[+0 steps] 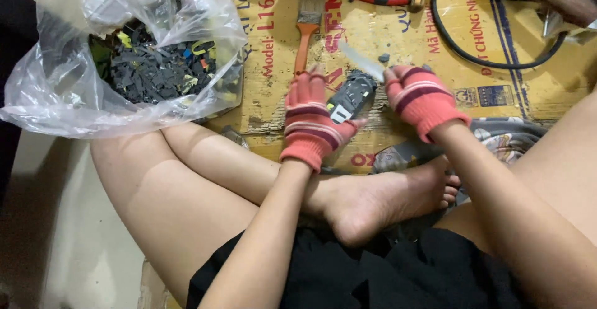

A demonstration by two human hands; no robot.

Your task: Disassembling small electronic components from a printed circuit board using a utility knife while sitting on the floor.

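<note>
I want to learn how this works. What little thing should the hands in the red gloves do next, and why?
Probably bring the pale blade in the right hand down onto the black part and pry at it. The left hand already has a grip on that part, tilted up toward the blade, and the blade's tip hovers just above it, not yet touching as far as can be seen.

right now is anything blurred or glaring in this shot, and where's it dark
Head view: the pale blade in the right hand is smeared by motion; the clear plastic bag throws white glare; the left hand and dark gadget look sharp; the lower left corner falls into shadow.
</note>
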